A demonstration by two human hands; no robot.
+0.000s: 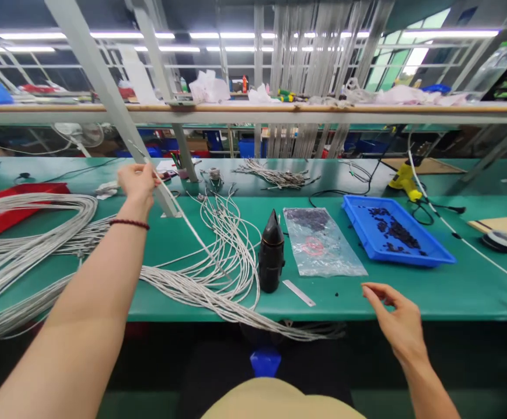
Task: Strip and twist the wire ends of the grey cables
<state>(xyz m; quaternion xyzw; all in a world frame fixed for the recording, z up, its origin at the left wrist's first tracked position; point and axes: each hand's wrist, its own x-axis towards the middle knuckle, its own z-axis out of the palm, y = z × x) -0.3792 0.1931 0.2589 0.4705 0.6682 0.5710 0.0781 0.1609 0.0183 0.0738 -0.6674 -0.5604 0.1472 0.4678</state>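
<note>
One thin grey wire runs taut from the bundle on the green bench up to our left hand, fingers pinched on its end, while our right hand hovers empty, fingers loosely apart; it looks light, limp and best gripped near the tip

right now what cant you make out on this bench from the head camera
- Small dark parts in the blue tray: too small to identify.
- How the left hand grips the white wire: the fingers curl away from the camera.
- Wire bundle: cut off by the left edge.
- Print on the plastic bag: blurred.
- Right hand holds nothing; the bench underside is dark.
</note>
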